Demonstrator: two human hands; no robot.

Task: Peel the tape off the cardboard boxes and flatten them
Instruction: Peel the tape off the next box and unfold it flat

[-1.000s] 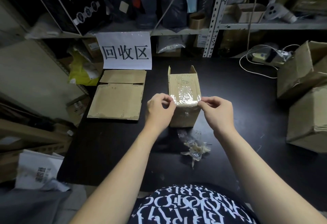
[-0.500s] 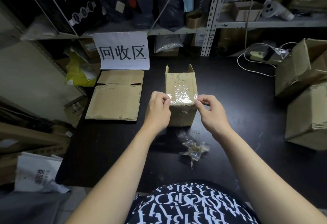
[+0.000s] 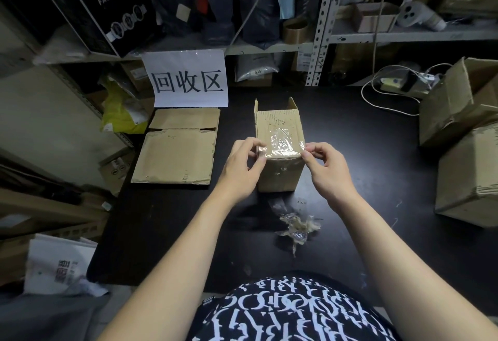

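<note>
Squarely in the head view, a small corrugated cardboard box (image 3: 278, 176) stands on the matte black counter (image 3: 377, 179). Its far flaps stick up and its brown faces are scuffed. A glossy, wrinkled tape strip (image 3: 280, 143) lies across its top face and folds over the near edge, catching the light. The left grip (image 3: 242, 168) is curled at the box's left corner, thumb and forefinger pinching the tape's end there. The right grip (image 3: 328, 171) pinches the tape's other end at the right corner. Whether any cardboard is caught in either pinch is hard to make out. Just nearer than the box lies a crumpled wad of clear tape (image 3: 296, 226), spiky and translucent. To the left, well apart, a flattened cardboard sheet (image 3: 177, 154) lies flat with ragged fluted edges, below a white paper sign (image 3: 188, 79) with black characters. At the right, two larger cardboard boxes (image 3: 469, 179) are cut off by the frame edge. Behind them a white cable (image 3: 377, 95) loops on the counter. The shelves (image 3: 404, 36) behind are dim and crowded, so most of what they hold is unclear.
</note>
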